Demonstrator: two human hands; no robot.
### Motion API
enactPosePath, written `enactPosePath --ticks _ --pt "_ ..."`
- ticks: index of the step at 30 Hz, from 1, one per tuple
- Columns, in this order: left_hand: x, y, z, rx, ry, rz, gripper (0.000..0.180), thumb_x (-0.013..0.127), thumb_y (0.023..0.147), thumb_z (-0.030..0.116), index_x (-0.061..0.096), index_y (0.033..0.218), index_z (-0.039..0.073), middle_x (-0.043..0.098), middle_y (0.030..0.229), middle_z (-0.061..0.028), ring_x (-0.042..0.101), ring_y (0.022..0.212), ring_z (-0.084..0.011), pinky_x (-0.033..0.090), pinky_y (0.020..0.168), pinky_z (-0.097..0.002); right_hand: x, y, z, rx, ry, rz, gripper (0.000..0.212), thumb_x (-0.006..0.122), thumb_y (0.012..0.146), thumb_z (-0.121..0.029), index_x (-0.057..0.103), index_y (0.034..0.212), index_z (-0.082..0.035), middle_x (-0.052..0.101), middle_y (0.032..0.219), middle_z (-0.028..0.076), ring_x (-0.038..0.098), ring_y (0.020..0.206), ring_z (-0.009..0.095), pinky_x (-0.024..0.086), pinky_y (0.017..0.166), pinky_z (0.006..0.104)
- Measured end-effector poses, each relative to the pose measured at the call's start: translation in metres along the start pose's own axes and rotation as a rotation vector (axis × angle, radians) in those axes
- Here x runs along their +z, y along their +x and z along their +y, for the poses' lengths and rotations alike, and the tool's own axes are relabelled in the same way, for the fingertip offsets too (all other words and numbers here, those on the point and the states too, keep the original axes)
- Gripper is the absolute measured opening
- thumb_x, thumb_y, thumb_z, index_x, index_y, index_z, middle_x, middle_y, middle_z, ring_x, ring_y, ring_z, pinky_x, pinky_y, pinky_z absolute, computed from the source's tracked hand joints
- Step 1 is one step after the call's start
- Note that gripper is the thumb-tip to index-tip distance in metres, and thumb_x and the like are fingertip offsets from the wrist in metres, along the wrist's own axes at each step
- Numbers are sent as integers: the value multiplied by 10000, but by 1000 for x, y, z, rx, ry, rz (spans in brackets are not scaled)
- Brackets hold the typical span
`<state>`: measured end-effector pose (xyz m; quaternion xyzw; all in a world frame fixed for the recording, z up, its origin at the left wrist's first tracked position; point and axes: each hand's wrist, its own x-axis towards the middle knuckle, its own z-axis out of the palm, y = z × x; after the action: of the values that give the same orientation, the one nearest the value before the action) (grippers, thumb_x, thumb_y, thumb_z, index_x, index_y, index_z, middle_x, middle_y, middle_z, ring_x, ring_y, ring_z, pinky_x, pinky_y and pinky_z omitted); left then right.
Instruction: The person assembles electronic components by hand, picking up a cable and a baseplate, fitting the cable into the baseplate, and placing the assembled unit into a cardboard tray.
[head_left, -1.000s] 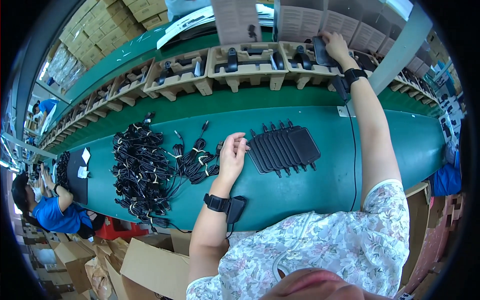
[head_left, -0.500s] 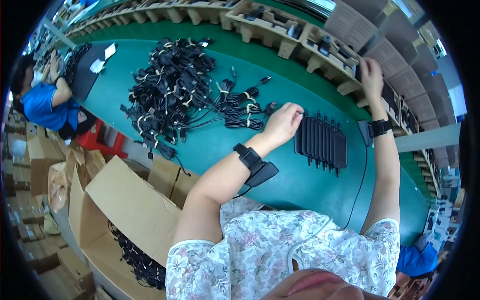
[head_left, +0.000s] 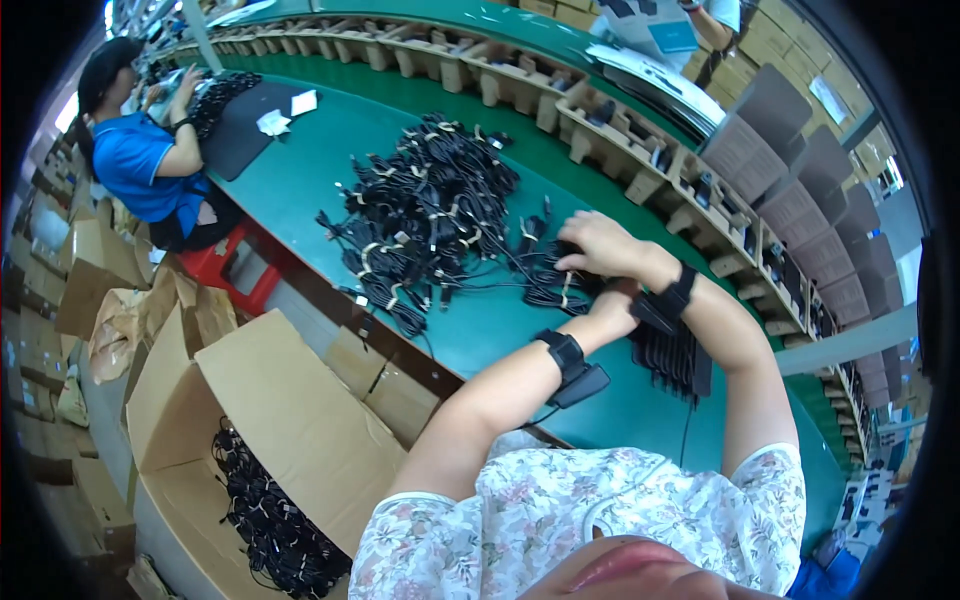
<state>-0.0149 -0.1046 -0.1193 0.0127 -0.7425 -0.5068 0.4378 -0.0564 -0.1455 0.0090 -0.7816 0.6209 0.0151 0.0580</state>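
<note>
My right hand (head_left: 607, 246) reaches across over my left and is over tied bundles of black cable (head_left: 556, 285). Its thumb and fingers are apart, and no bundle shows lifted in it. Below it lies my left hand (head_left: 612, 312), by the row of flat black devices (head_left: 672, 362) standing side by side on the green table; the right wrist hides its fingers and whatever they hold. Left of the bundles is a big heap of black cables (head_left: 430, 200) tied with pale bands. A black strap with a small box sits on each wrist.
Brown moulded trays (head_left: 620, 140) with black parts line the table's far side. An open cardboard box (head_left: 290, 400) with more black cables stands at the lower left. A co-worker in blue (head_left: 140, 165) sits at the far left, by a red stool (head_left: 225, 265).
My right hand has come from the trays at the right to the cable bundles, crossing over my left. The left hand stays near the devices. The view has shifted.
</note>
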Motion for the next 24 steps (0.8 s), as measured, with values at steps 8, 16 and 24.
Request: enactPosePath --ticks 8,16,24 --pt "-12 13 39 -557 -251 -205 409 591 839 263 448 1154 45 579 805 -116 600 651 -242 477 563 -340 -25 -59 7 328 1005 409 251 538 896 -238 481 1035 -37 533 800 33 508 717 118 425 644 252" --pt "-37 37 81 -603 -966 -141 450 564 882 263 366 1233 62 557 799 -64 560 577 -103 423 463 -200 -35 -120 5 468 1223 717 214 463 939 -229 477 1059 -51 511 725 -3 465 630 79 398 581 223" --pt "-21 24 60 -148 32 306 456 582 865 193 389 1240 20 581 922 -116 592 688 -157 483 589 -272 -33 -180 -10 640 890 527 252 533 899 -217 517 1060 -23 511 718 0 481 650 84 405 601 217"
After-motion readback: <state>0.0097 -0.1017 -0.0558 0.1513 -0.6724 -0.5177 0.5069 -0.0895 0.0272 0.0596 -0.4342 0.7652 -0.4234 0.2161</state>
